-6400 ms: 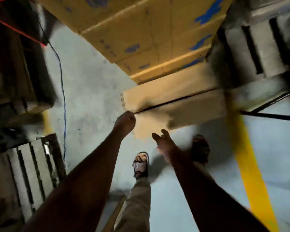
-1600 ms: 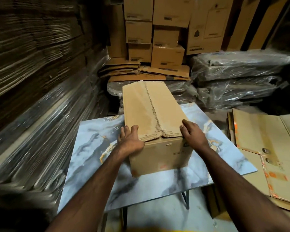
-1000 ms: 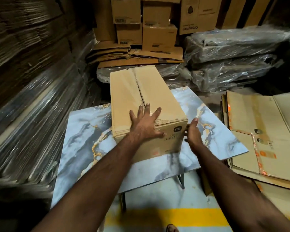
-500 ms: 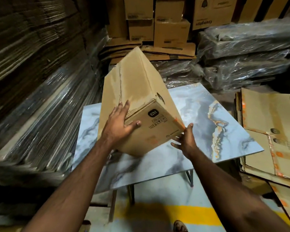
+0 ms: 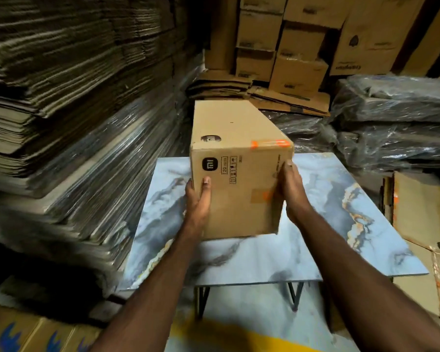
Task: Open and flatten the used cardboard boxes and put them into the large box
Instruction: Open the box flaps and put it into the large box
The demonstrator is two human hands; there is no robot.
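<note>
Both hands clamp the box [image 5: 239, 174]: left hand [image 5: 197, 201] thumb curled onto the front, right hand [image 5: 291, 191] flat against the side. Likely light, stiff; grip at taped seams.

Marble-pattern table [image 5: 328, 224]; plastic-wrapped bundles [image 5: 391, 118] behind; yellow floor line [image 5: 226, 336].

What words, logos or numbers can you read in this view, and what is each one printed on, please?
"mi" logo: near end face of the cardboard box held between the left hand and right hand, and again on its top face.
"20" in a framed label beside that logo; the small symbols under it are too small to read.
Upside-down brand word on the stacked carton at the back: too blurred to read surely.
Labels on the other stacked cartons: unreadable.
</note>
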